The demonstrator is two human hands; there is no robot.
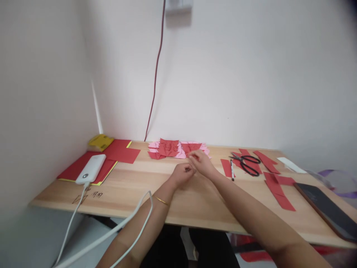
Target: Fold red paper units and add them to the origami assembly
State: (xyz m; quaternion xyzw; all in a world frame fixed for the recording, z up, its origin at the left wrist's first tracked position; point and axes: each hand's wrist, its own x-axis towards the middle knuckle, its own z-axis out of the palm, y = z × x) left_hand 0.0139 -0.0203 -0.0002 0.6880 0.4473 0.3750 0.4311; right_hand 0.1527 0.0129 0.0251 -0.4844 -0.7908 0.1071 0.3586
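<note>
My left hand (182,174) rests on the wooden table (134,186) with its fingers curled, a thin gold bangle on the wrist. My right hand (200,162) sits just right of it, touching it, fingers bent in a pinch near the edge of a pile of red and pink cut paper pieces (175,149). Whatever the fingers hold is too small to make out.
Black scissors (247,163) and a pen (231,170) lie right of the hands among red paper strips (277,190). A dark tablet (329,210) is at the right edge. At left, a white power bank (90,168) with cables sits on red sheets (119,152), beside a yellow object (99,142).
</note>
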